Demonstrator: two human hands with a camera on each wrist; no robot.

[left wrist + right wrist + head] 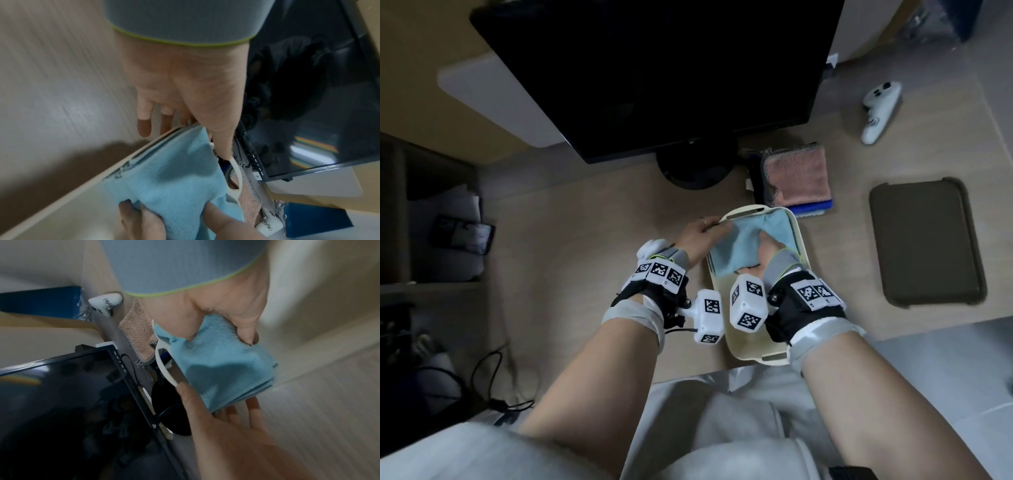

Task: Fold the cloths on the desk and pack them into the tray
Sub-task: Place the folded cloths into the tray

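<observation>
A cream tray (753,346) lies on the desk in front of me. A light blue cloth (732,246), folded into layers, fills its far half. My right hand (770,245) reaches into the tray and grips the cloth; the right wrist view shows thumb and fingers (246,335) pinching its folded edge. My left hand (705,229) is at the tray's far left corner. In the left wrist view its fingers (144,125) are straight along the outside of the rim (61,199), the thumb pointing at the far handle (236,175). A folded pink cloth (799,174) lies beyond the tray.
A black monitor (654,68) on a round foot stands close behind the tray. The pink cloth rests on a blue item (811,207). A dark rectangular pad (924,240) lies to the right, a white controller (880,109) at the far right. The desk's front edge is at my lap.
</observation>
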